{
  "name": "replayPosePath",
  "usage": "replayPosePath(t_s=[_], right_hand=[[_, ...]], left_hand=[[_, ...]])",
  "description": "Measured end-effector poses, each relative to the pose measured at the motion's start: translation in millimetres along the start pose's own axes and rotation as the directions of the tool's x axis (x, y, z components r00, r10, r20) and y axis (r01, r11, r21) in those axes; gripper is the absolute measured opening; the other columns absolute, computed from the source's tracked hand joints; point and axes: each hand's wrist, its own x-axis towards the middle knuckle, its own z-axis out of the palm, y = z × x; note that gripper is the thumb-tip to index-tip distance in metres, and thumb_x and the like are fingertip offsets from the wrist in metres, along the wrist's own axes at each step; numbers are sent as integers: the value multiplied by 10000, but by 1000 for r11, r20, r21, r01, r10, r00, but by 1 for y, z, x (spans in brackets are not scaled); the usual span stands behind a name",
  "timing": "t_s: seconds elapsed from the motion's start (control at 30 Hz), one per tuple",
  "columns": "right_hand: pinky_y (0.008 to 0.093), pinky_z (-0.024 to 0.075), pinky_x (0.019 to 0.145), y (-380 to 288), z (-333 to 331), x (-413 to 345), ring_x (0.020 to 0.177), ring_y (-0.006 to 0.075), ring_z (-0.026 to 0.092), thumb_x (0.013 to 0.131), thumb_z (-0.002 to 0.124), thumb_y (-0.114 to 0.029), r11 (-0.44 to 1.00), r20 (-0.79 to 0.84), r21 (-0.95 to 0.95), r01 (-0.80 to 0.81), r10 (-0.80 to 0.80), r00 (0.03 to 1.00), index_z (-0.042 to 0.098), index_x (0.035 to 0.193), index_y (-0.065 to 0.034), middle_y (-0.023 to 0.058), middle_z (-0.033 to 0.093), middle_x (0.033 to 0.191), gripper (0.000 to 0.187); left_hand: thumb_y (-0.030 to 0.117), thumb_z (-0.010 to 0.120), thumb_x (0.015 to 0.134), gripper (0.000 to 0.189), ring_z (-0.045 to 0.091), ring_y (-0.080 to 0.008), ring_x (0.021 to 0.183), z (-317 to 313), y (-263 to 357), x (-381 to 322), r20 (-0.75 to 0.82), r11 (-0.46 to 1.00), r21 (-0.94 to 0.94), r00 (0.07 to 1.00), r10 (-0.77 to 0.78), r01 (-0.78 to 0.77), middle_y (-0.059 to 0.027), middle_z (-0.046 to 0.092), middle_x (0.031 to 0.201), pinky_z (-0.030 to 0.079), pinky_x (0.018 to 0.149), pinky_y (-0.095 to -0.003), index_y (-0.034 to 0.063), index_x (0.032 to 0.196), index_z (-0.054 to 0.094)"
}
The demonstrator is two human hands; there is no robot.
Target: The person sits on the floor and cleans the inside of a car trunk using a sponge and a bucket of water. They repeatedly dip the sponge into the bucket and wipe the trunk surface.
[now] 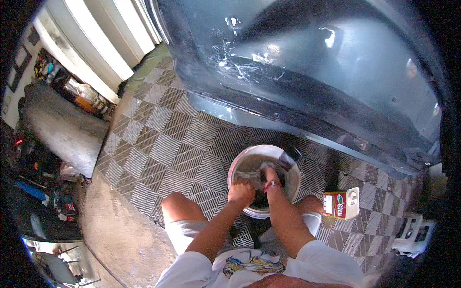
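A round white bucket [295, 176] with murky liquid stands on the floor between my knees. My left hand [242, 192] is at the bucket's near left side, curled, with its fingers hidden inside the rim. Deeper in the bucket is my right hand [269, 172], a reddish band on its wrist; its fingers are blurred at the liquid. Whether either hand holds something cannot be told. A dark object [288, 158] rests across the bucket's far right rim. Beyond the bucket, a glossy dark blue-grey car body panel [306, 72] bears wet whitish streaks.
A red and cream container [340, 203] stands on the checkered tile floor [162, 144] right of the bucket. Farther right is a white plastic object [414, 234]. A loose grey panel [65, 122] and cluttered items lie left, near a white corrugated door [104, 32].
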Motion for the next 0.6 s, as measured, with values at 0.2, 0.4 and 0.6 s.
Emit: replayPosePath(t_s=[0.2,0.4,0.6], right_hand=[[501,502,1052,-83,-66,-120,1227,434,649,919,565,-42,771,156,-359,526,-507,848,652,1349,-125,260,698,1258,446],[463,459,1164,-241,-192,-235,1364,377,570,796,559,102,215,139,-503,837,-936,323,677,1293,-96,130,602,1494,549],[478,362,1242,-392,-243,-242,1553,326,347,839,645,-62,-380,380,-885,269,-923,-56,614,1389,-60,114,501,1586,551]], left_hand=[[372,598,957,663,156,-382,1613,65,-14,19,-135,932,361,989,67,-14,-186,292,1712,73,1292,-552,80,1547,521],[357,580,962,758,76,-433,1618,34,-3,10,36,956,291,999,32,-41,-193,203,1739,16,1299,-595,67,1629,368],[320,571,957,606,195,-425,1588,39,-8,5,-3,981,188,998,55,-53,-203,320,1691,70,1298,-577,29,1489,567]])
